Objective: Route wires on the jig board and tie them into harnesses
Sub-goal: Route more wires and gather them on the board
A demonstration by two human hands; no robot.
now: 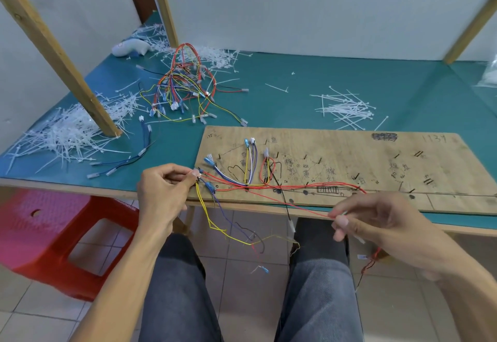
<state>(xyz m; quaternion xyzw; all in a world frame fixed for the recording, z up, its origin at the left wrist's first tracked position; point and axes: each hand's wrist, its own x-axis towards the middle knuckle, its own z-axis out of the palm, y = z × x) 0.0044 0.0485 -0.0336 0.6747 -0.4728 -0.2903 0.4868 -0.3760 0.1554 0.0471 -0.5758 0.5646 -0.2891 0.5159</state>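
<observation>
A wooden jig board (349,158) lies on the teal table, with pegs and pen marks on it. Red, yellow, blue and white wires (250,172) run across its left part along the pegs. My left hand (161,193) pinches a bunch of wire ends at the board's near left corner. From there a yellow wire (207,215) and a blue wire hang down over the table edge. My right hand (376,220) pinches a thin red wire (295,205) in front of the board's near edge, stretched taut toward my left hand.
A tangle of finished harnesses (185,86) lies at the back left. White cable ties are heaped at the left (67,131) and scattered at the right (347,110). A slanted wooden post (61,56) crosses the left side. A red plastic stool (53,234) stands beside my knees.
</observation>
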